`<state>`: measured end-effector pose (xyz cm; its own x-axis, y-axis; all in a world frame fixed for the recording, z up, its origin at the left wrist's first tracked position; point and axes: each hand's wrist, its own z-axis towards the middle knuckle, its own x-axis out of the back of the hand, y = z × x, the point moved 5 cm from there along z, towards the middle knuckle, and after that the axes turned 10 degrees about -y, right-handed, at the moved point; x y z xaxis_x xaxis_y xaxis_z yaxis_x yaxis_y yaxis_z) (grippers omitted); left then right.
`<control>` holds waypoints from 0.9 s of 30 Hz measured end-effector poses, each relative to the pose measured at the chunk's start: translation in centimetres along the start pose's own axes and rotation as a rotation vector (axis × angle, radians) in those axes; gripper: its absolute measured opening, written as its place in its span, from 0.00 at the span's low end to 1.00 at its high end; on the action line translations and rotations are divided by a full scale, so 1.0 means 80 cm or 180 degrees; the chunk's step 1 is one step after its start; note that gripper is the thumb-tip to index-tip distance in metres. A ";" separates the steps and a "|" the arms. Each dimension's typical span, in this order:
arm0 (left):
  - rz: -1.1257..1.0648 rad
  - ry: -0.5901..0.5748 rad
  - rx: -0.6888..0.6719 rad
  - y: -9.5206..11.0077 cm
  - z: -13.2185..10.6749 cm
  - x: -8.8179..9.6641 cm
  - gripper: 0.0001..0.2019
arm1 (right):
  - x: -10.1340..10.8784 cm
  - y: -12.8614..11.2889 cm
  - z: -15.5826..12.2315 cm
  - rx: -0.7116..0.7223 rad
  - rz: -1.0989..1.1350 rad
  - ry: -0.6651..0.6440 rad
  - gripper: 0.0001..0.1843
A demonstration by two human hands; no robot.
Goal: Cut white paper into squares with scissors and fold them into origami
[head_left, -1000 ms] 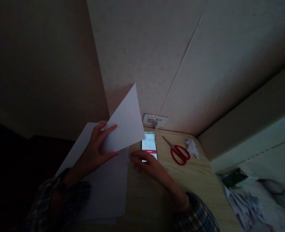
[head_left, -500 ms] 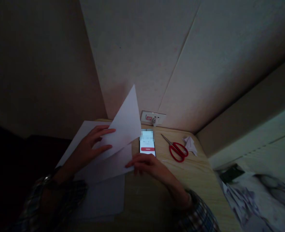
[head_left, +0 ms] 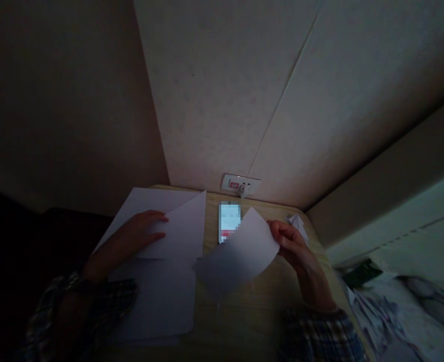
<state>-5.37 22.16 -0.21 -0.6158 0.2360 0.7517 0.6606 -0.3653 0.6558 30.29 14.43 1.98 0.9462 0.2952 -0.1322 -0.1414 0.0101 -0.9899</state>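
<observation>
My right hand [head_left: 295,246] pinches a rectangular strip of white paper [head_left: 240,254] by its right end. The strip hangs tilted above the tabletop and covers part of a lit phone [head_left: 229,215]. On the left, my left hand [head_left: 142,231] rests with thumb and fingers apart on a white sheet folded along a diagonal [head_left: 186,231]. That sheet lies over a stack of white paper [head_left: 161,301]. The scissors do not show now; the strip and my right hand cover their place.
The wooden table [head_left: 244,322] stands against a wall with a socket and plug [head_left: 240,186]. A small folded paper piece [head_left: 297,224] lies at the table's back right corner. Beyond the right edge is patterned cloth [head_left: 387,311].
My right hand has moved right and lifted the paper strip away from the folded sheet. The folded sheet's raised point has come down flat. The red-handled scissors have become hidden.
</observation>
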 end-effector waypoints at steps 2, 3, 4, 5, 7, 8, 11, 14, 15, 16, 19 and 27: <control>0.0273 0.0171 -0.0127 0.007 -0.005 0.003 0.21 | -0.004 0.001 0.003 -0.0083 0.0011 0.0004 0.24; 0.0313 0.0259 -0.0132 0.017 -0.008 0.006 0.20 | -0.007 0.001 0.004 -0.0109 0.0018 -0.0001 0.24; 0.0340 0.0309 -0.0166 0.031 -0.010 0.008 0.20 | -0.010 0.001 0.004 -0.0131 0.0022 -0.0011 0.24; 0.0261 0.0372 -0.0193 0.047 -0.012 0.009 0.20 | -0.013 0.000 0.005 -0.0149 0.0026 -0.0030 0.25; -0.0272 0.0258 -0.0100 0.080 -0.014 0.001 0.21 | -0.021 0.000 0.004 -0.0166 0.0061 -0.0067 0.24; -0.0691 0.0012 -0.0108 0.096 -0.015 -0.010 0.21 | -0.024 0.000 0.004 -0.0161 0.0098 -0.0077 0.24; -0.1817 -0.0956 -0.0457 0.141 -0.019 -0.058 0.24 | -0.035 0.000 0.005 -0.0132 0.0203 -0.0058 0.20; -0.2378 -0.1423 -0.0150 0.152 -0.020 -0.097 0.21 | -0.040 0.001 0.009 -0.0083 0.0110 0.0113 0.15; -0.2400 -0.1454 -0.0068 0.153 -0.018 -0.104 0.19 | -0.040 0.001 0.010 -0.0029 0.0082 0.0237 0.16; -0.2426 -0.1448 0.0021 0.153 -0.016 -0.110 0.17 | -0.040 0.001 0.012 0.0032 0.0078 0.0358 0.20; -0.2664 -0.1368 0.0193 0.157 -0.005 -0.118 0.16 | -0.043 0.004 0.016 0.0227 0.0191 0.0503 0.32; -0.3413 -0.0973 0.0336 0.159 0.015 -0.129 0.22 | -0.057 0.028 0.007 0.0566 -0.0230 0.0706 0.30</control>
<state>9.93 16.13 0.45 -0.7667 0.5995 -0.2298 -0.1063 0.2344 0.9663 25.52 13.67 0.39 0.9934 0.0719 -0.0891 -0.1017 0.1964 -0.9752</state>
